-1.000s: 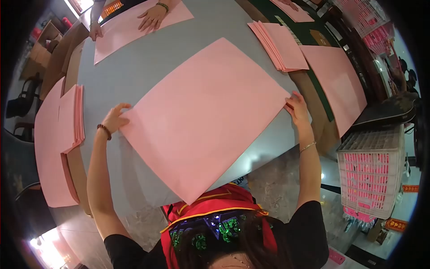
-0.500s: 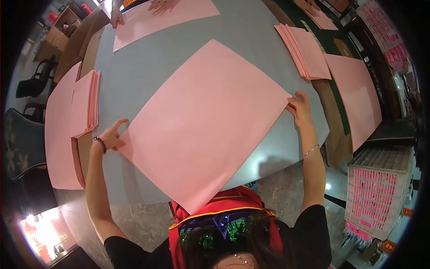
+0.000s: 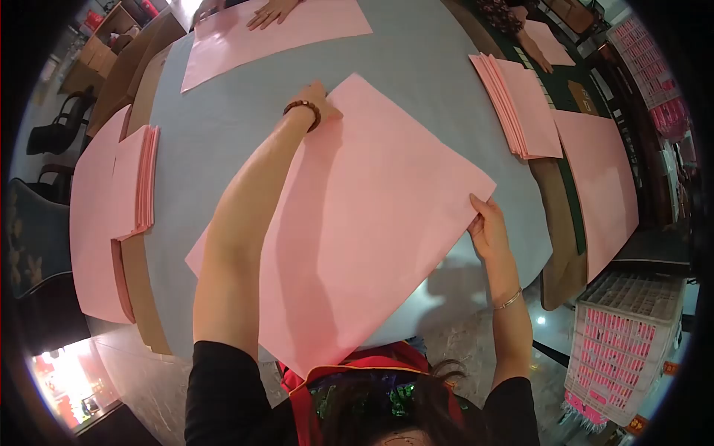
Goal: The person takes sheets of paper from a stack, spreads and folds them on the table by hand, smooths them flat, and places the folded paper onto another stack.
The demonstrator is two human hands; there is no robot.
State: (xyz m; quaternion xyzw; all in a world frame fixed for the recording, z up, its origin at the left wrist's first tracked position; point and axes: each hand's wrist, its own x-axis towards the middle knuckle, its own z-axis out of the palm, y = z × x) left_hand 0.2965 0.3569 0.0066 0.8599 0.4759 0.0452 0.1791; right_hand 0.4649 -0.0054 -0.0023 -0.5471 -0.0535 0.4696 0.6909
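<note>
A large pink sheet (image 3: 387, 193) lies at a slant on the grey-topped table, its near corner reaching the red apron at my body. My right hand (image 3: 487, 227) is closed on its right corner, thumb on top and fingers underneath. At the far left edge, close to the top corner, is my left hand (image 3: 321, 104), its visible fingers apart; some fingertips are hidden. My left forearm crosses above the sheet and covers part of its left side.
Folded pink stacks stand at left (image 3: 136, 182) and right (image 3: 517, 108). Across the table, another person's hand (image 3: 273, 13) rests on a pink sheet (image 3: 275, 37). Another person's hand (image 3: 535, 53) is at far right. Below it stands a white plastic crate (image 3: 625, 342) with pink contents.
My left hand has gone from the sheet's left corner to near its far corner. My right hand has shifted slightly downward and grips the right corner. Across the table, a co-worker's hands have moved.
</note>
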